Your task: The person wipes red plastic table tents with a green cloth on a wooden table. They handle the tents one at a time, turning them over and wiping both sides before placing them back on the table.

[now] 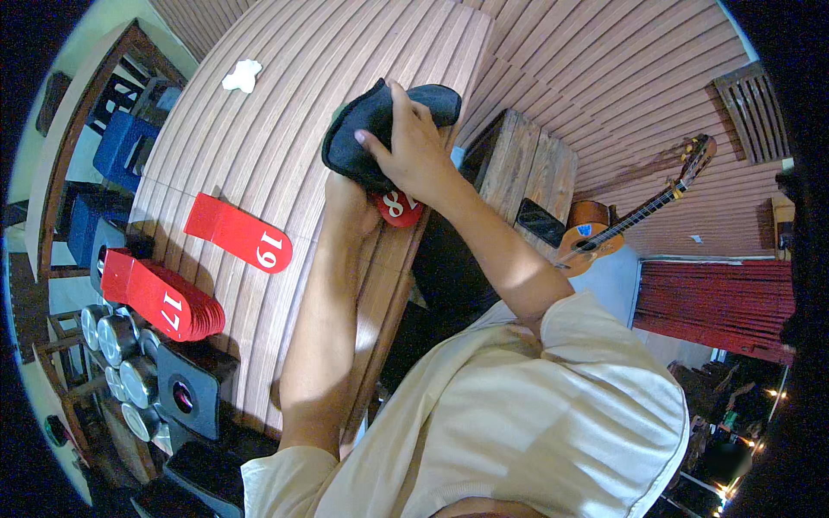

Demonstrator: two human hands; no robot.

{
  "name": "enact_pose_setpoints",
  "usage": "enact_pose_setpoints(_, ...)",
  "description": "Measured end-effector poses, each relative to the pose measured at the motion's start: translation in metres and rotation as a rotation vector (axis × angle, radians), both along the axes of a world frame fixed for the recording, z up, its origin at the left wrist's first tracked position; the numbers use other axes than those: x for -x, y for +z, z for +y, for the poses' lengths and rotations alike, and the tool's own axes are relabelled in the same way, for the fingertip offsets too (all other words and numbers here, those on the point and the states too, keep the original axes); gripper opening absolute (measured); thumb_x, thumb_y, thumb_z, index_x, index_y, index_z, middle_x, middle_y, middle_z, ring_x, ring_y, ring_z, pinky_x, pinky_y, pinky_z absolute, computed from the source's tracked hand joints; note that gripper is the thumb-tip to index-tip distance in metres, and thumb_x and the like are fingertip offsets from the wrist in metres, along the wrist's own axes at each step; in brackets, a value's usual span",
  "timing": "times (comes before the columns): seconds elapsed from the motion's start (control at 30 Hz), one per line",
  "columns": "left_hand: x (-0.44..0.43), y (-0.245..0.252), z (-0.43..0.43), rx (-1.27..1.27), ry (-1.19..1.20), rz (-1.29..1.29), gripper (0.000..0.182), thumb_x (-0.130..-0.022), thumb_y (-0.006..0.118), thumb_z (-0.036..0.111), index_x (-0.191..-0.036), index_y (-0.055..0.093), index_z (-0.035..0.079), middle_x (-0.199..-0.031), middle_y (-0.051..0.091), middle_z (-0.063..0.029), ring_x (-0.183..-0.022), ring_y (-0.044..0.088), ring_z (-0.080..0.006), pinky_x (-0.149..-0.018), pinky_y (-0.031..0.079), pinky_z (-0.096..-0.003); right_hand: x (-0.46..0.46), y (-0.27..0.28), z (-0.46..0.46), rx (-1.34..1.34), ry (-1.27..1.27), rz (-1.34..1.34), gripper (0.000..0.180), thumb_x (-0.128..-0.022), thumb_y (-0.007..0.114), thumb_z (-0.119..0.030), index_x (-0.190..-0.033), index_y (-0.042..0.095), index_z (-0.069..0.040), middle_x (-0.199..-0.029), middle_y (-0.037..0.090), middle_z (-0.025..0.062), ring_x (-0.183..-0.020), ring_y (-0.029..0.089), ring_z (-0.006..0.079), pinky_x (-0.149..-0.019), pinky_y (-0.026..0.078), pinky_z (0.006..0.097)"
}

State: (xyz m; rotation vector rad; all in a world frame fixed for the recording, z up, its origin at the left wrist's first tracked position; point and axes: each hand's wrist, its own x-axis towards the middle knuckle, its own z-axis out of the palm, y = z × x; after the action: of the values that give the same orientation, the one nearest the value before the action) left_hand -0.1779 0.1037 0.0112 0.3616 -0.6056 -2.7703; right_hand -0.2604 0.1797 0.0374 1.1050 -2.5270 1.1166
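Observation:
A black padded cloth piece (353, 139), possibly a folded cloth or pouch, has a raised seam along its edge and is bent between both hands. On top of it lies my right hand (411, 139), thumb pressed flat and fingers wrapped over the far side. My left hand (350, 204) grips it from below; its fingers are mostly hidden. Partly covered by the cloth and left hand is a red number marker (400, 207). To the left, another red number marker (239, 232) rests on the slatted wooden table (259, 155).
A stack of red number markers (162, 294) stands at the table's left edge, beside metal canisters (133, 382) and a dark box (188, 395). A crumpled white scrap (243, 76) lies farther up. Right are a phone (541, 220) on a wooden surface and a guitar (589, 239).

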Motion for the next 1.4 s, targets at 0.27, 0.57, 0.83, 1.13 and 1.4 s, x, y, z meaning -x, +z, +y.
enact_pose_setpoints(0.27, 0.0, 0.013, 0.009, 0.179, 0.045, -0.136, 0.043, -0.109, 0.048, 0.035, -0.135, 0.06, 0.003, -0.125, 0.069, -0.0123, -0.11, 0.07, -0.0218, -0.097, 0.058, -0.039, 0.02, 0.009, 0.03, 0.125, -0.124, -0.182, 0.078, -0.068, 0.097, -0.034, -0.127, 0.06, 0.0, -0.1, 0.073, 0.0193, -0.091, 0.072, 0.0301, -0.084, 0.056, 0.0379)
enact_pose_setpoints(0.57, -0.001, 0.018, 0.004, 0.386, 0.049, -0.207, 0.057, -0.114, 0.027, 0.042, -0.136, 0.06, 0.001, -0.121, 0.07, -0.0131, -0.107, 0.07, -0.0207, -0.096, 0.055, -0.0358, 0.026, -0.005, 0.032, 0.12, 0.138, -0.202, 0.055, -0.078, 0.088, -0.021, -0.124, 0.065, -0.002, -0.108, 0.074, 0.023, -0.108, 0.071, 0.0394, -0.094, 0.056, 0.0437)
enact_pose_setpoints(0.83, -0.005, 0.01, -0.009, 0.605, 0.06, -0.298, 0.062, -0.114, 0.027, 0.048, -0.136, 0.061, 0.002, -0.118, 0.071, -0.0126, -0.104, 0.068, -0.0202, -0.095, 0.053, -0.0357, 0.038, 0.002, 0.016, 0.124, 0.263, -0.192, 0.043, -0.083, 0.079, -0.016, -0.123, 0.065, -0.009, -0.103, 0.074, 0.0208, -0.1, 0.072, 0.0423, -0.087, 0.057, 0.0476)
enact_pose_setpoints(1.13, -0.004, 0.018, -0.008, 0.392, -0.01, -0.337, 0.056, -0.113, 0.034, 0.048, -0.137, 0.06, 0.004, -0.116, 0.072, -0.0104, -0.1, 0.069, -0.0197, -0.091, 0.055, -0.0342, 0.059, -0.011, 0.021, 0.271, 0.254, -0.12, 0.027, -0.098, 0.058, -0.009, -0.123, 0.062, 0.001, -0.103, 0.07, 0.0245, -0.105, 0.068, 0.0422, -0.091, 0.053, 0.0469)
enact_pose_setpoints(1.4, -0.008, 0.028, -0.008, 0.472, -0.049, -0.18, 0.054, -0.114, 0.03, 0.045, -0.134, 0.057, 0.004, -0.104, 0.072, -0.0121, -0.083, 0.069, -0.0197, -0.072, 0.057, -0.0348, 0.074, -0.006, 0.007, 1.074, -0.001, -0.831, 0.028, -0.106, 0.052, -0.029, -0.117, 0.065, -0.007, -0.104, 0.069, 0.0072, -0.097, 0.068, 0.025, -0.089, 0.055, 0.0378)
